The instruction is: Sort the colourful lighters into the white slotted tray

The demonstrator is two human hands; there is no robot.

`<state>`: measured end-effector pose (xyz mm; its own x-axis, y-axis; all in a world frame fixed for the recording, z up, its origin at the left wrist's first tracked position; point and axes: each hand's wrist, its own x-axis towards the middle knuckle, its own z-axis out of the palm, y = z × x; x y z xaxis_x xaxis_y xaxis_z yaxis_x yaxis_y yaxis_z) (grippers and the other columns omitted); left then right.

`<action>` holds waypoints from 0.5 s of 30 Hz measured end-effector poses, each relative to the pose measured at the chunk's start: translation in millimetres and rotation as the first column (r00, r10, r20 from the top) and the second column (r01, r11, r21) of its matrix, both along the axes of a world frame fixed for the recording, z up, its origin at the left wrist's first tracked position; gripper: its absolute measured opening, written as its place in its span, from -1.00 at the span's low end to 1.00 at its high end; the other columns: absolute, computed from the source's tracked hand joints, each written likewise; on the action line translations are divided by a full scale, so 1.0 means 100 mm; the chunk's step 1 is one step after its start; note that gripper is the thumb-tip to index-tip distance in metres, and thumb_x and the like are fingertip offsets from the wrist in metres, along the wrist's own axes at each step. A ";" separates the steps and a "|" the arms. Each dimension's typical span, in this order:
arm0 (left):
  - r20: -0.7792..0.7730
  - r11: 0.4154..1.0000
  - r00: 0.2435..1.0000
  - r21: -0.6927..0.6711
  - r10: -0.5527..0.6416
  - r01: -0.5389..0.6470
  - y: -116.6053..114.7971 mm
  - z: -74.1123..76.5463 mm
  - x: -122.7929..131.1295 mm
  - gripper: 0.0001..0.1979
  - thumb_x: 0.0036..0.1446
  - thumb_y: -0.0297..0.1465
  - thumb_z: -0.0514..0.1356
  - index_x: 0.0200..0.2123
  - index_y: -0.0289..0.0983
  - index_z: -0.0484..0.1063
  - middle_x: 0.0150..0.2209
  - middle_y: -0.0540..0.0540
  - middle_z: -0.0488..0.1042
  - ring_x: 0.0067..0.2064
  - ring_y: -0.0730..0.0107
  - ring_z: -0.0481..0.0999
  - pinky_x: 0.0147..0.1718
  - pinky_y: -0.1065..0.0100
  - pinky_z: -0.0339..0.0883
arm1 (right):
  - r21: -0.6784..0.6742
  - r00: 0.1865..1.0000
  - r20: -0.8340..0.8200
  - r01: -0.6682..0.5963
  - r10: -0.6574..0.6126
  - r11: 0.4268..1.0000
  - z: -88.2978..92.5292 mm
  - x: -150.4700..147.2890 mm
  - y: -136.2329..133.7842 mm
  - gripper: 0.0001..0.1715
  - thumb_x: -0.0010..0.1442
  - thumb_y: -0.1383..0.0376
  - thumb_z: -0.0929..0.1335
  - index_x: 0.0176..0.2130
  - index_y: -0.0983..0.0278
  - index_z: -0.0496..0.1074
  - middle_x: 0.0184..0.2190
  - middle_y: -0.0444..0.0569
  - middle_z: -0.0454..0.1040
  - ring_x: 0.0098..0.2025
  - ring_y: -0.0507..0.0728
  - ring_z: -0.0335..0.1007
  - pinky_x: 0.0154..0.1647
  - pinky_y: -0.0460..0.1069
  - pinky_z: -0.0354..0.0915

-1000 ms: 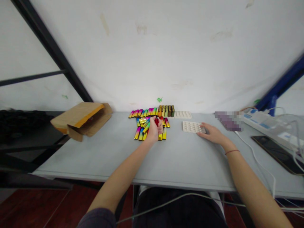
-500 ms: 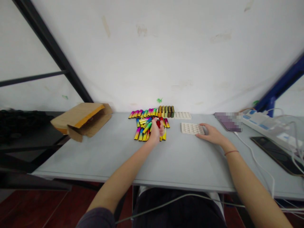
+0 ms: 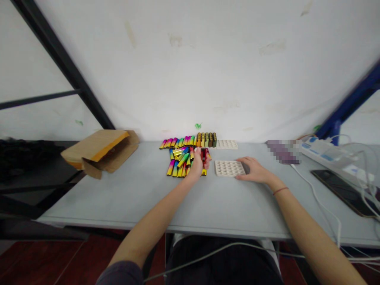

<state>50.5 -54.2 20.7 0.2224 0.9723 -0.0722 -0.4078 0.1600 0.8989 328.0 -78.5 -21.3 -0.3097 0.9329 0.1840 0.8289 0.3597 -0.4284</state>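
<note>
A red lighter (image 3: 203, 155) sits just above the middle of the frame, clamped in the left hand (image 3: 198, 166). The fingers are curled tight around its lower part and its upper end sticks up out of the fist. It is a small, slim, glossy stick; the detail of its top is too small to make out.

Just right of it lies a white tray (image 3: 229, 168), a flat rectangle of matte plastic dimpled with rows of round pockets. The right hand (image 3: 252, 171) rests against the tray's right edge. Its fingers are loosely spread and laid flat, touching the tray without closing on it. A thin red band circles that wrist.

Under and left of the left hand lies a loose pile of lighters (image 3: 179, 163). Their shiny metallic shells run from pink through yellow to green and blue, and they lie crosswise on one another. Behind the pile a row of lighters (image 3: 190, 140) lines the far edge, the leftmost leaning and the darker ones at its right end standing upright. A second tray (image 3: 227, 144) of the same dimpled kind lies just right of that row.

All of this rests on a smooth pale grey table (image 3: 142, 198) against a scuffed white wall. At centre left an open cardboard box (image 3: 97, 152) lies on its side. At the right edge of the frame are a white power strip (image 3: 326, 152) with cables and a flat dark phone (image 3: 344, 190).
</note>
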 end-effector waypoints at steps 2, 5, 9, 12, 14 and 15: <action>-0.057 0.998 0.998 0.065 0.007 -0.003 0.00 -0.04 0.05 -0.56 0.28 0.04 0.16 -0.38 -0.20 0.21 -0.52 0.11 0.31 -0.63 0.59 0.24 -0.64 0.52 0.14 | 0.009 1.000 0.012 -0.009 0.008 1.000 0.00 -0.02 0.00 -0.20 0.00 -0.10 0.55 0.14 0.19 0.52 0.13 0.19 0.55 0.20 0.47 0.44 0.31 0.36 0.25; -0.185 0.976 0.981 0.217 0.048 -0.007 0.03 -0.09 0.15 -0.75 0.27 -0.16 0.26 -0.25 -0.20 0.34 -0.31 0.02 0.45 -0.39 0.50 0.51 -0.41 0.46 0.41 | 0.013 1.000 0.016 -0.011 0.011 1.000 -0.02 -0.05 0.00 -0.18 -0.01 -0.09 0.55 0.15 0.23 0.52 0.16 0.22 0.54 0.22 0.48 0.42 0.32 0.37 0.22; -0.350 0.892 0.932 0.445 0.088 0.083 0.13 -0.11 0.39 -0.87 0.26 -0.34 0.28 -0.15 -0.24 0.49 -0.13 -0.12 0.58 -0.05 0.28 0.58 -0.03 0.31 0.45 | -0.008 0.999 -0.041 0.028 -0.028 1.000 -0.06 -0.07 0.01 -0.01 -0.04 -0.11 0.56 0.25 0.28 0.43 0.22 0.27 0.50 0.26 0.51 0.39 0.33 0.39 0.22; -0.469 0.839 0.878 0.512 0.091 0.187 0.22 -0.15 0.61 -0.88 0.24 -0.38 0.27 -0.16 -0.24 0.54 -0.11 -0.14 0.62 -0.07 0.23 0.59 0.05 0.22 0.44 | -0.019 0.995 -0.097 0.037 -0.038 0.999 -0.09 -0.07 0.03 0.15 -0.08 -0.12 0.58 0.32 0.33 0.34 0.25 0.32 0.46 0.28 0.51 0.37 0.33 0.38 0.25; -0.544 0.811 0.830 0.536 0.120 0.235 0.27 -0.19 0.71 -0.89 0.23 -0.41 0.27 -0.17 -0.24 0.56 -0.09 -0.15 0.63 -0.08 0.21 0.60 0.09 0.20 0.43 | -0.021 0.995 -0.098 0.028 -0.030 0.999 -0.10 -0.05 0.05 0.16 -0.12 -0.11 0.60 0.30 0.34 0.36 0.25 0.32 0.46 0.29 0.53 0.35 0.35 0.39 0.22; -0.578 0.800 0.805 0.543 0.135 0.256 0.29 -0.21 0.74 -0.88 0.23 -0.42 0.27 -0.16 -0.24 0.57 -0.08 -0.16 0.64 -0.08 0.20 0.60 0.10 0.18 0.43 | -0.026 0.995 -0.095 0.022 -0.025 0.999 -0.11 -0.04 0.05 0.14 -0.13 -0.11 0.61 0.28 0.33 0.39 0.24 0.31 0.47 0.30 0.53 0.34 0.36 0.39 0.20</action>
<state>124.7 -25.3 -0.3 0.3891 0.8500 0.3552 0.1940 -0.4525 0.8704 323.9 -73.1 -31.9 -0.2698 0.9443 0.1883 0.7920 0.3289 -0.5143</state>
